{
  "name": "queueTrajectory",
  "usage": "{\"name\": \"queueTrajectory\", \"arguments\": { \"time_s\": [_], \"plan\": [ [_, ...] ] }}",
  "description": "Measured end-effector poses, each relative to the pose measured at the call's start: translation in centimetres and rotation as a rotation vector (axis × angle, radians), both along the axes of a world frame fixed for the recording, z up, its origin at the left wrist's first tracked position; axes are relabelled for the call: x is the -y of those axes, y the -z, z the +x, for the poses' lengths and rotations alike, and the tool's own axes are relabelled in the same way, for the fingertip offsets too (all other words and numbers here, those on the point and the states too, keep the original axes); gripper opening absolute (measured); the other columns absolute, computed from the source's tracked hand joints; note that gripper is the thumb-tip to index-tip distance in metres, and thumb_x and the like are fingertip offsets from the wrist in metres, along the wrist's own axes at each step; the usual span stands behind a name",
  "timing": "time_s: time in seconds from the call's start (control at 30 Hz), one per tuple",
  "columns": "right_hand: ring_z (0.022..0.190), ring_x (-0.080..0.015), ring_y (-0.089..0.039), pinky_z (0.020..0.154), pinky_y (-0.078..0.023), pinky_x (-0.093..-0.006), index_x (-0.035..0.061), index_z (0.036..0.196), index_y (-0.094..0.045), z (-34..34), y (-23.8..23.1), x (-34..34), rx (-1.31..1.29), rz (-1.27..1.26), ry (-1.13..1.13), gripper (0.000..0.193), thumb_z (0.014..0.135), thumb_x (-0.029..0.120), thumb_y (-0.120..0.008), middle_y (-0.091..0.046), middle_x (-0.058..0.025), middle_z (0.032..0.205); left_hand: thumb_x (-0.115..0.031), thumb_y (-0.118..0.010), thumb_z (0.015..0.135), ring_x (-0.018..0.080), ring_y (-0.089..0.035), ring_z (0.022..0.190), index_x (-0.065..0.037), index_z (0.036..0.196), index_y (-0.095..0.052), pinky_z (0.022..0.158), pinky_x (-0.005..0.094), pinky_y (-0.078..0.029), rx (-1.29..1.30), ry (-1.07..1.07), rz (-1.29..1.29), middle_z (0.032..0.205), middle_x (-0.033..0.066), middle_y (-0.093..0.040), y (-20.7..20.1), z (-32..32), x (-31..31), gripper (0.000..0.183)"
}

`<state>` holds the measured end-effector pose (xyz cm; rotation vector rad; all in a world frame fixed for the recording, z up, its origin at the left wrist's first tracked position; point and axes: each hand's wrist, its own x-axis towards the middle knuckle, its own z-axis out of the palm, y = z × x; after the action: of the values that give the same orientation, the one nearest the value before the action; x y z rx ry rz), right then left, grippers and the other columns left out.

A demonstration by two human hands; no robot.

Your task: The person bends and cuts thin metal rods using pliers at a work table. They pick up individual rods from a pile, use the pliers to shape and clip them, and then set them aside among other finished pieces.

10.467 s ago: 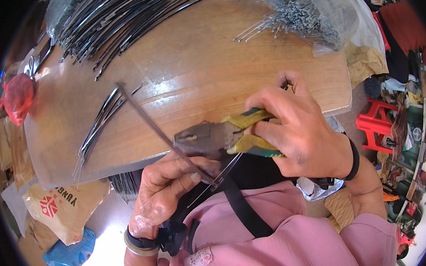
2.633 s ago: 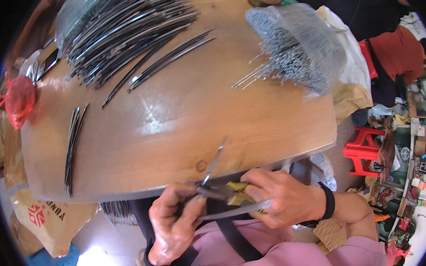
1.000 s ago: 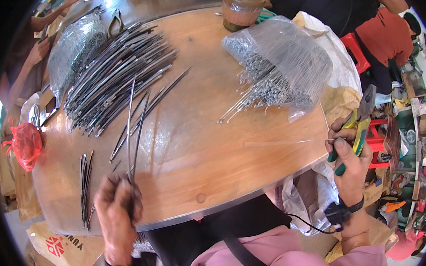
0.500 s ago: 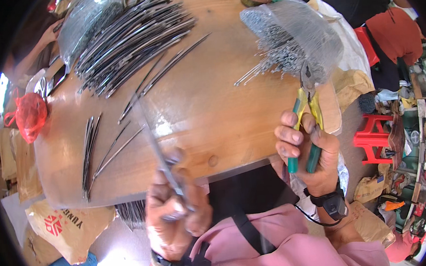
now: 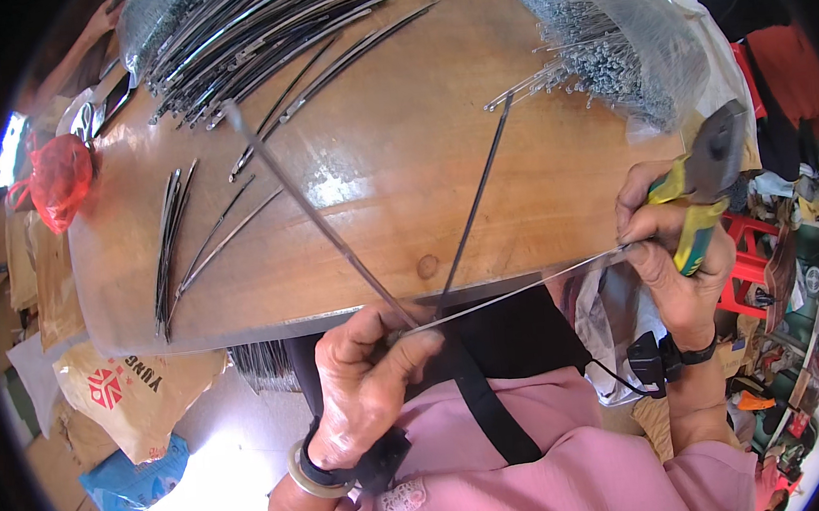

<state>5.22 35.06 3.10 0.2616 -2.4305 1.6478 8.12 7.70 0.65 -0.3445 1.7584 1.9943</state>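
Note:
My left hand (image 5: 365,372) is closed at the table's near edge, pinching the lower end of a thin dark metal strip (image 5: 324,222) that slants up and left. A second dark strip (image 5: 474,203) rises rightward from beside the same fingers; whether the two are joined there I cannot tell. Between my hands runs a thin light wire (image 5: 526,287), its far end pinched by the fingertips of my right hand (image 5: 680,260). Pliers (image 5: 716,153) with yellow-green handles are also in that right hand, jaws pointing up and away, apart from the wire.
Across the wooden table (image 5: 405,189) lies a large pile of dark strips (image 5: 261,38), with smaller groups (image 5: 172,248) to the left. A plastic bag of thin wires (image 5: 594,48) lies far right. A red bag (image 5: 60,180) sits at the left edge, a red stool (image 5: 747,260) at right.
My right hand has swung right and now pinches the wire's end, the pliers tilted outward. The wire stretches between both hands. A second strip now shows beside my left hand.

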Motion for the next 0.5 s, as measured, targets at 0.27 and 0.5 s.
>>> {"name": "queueTrajectory", "arguments": {
  "time_s": [0.27, 0.5],
  "plan": [
    [0.083, -0.0195, -0.058, 0.073, -0.047, -0.0324, 0.0004, 0.089, -0.066, -0.3, 0.1, -1.0, 0.046, 0.141, -0.077, 0.019, 0.081, 0.015, -0.074, -0.059, -0.0141, 0.100, 0.007, -0.064, 0.086, 0.0051, -0.050, 0.058, 0.004, 0.090, -0.063, 0.054, 0.0190, -0.041, 0.079, 0.030, 0.035, 0.071, 0.0010, -0.059, 0.0, -0.1, -0.3, 0.005],
    [0.091, -0.0289, -0.059, 0.086, -0.043, -0.0431, -0.0014, 0.081, -0.064, -3.0, 0.4, 1.9, -0.164, 0.502, -0.401, 0.021, 0.063, 0.006, -0.070, -0.059, -0.0133, 0.102, 0.006, -0.064, 0.087, 0.0057, -0.052, 0.062, 0.005, 0.090, -0.064, 0.055, 0.0200, -0.043, 0.177, 0.238, 0.064, 0.076, 0.0019, -0.060, 0.9, -0.3, 0.1, 0.004]
  ]
}}
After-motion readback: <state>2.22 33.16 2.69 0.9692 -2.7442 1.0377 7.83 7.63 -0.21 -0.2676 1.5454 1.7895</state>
